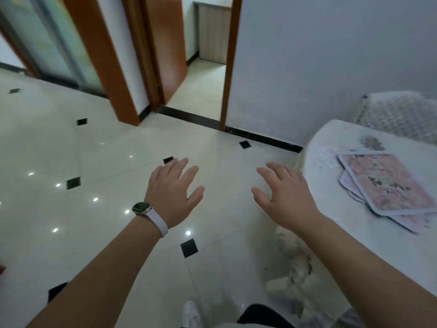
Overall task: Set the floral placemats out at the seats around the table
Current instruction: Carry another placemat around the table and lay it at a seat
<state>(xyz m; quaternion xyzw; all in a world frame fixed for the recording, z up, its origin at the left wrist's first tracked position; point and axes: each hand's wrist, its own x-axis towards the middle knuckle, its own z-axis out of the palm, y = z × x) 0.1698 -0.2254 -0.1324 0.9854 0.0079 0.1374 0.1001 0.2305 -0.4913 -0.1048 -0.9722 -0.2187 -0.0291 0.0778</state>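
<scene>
I see left hand (173, 189) and right hand (285, 191) mid-frame, fingers spread, holding nothing. Floral placemats (387, 188) stacked askew at right edge on table (331, 138); grabbing top could drag the rest off.

Lower placemats (347, 184) mostly under top placemat (387, 183); table (331, 200) beyond right edge.

- Left hand (173, 190) & right hand (282, 192): both held out over tiled floor (106, 162), fingers spread, holding nothing.
- Watch (142, 207) on left wrist.
- Floral placemats (387, 185) stacked loosely on table (331, 143) w/ white cloth, at right.
- Doorway (203, 67) ahead.
</scene>
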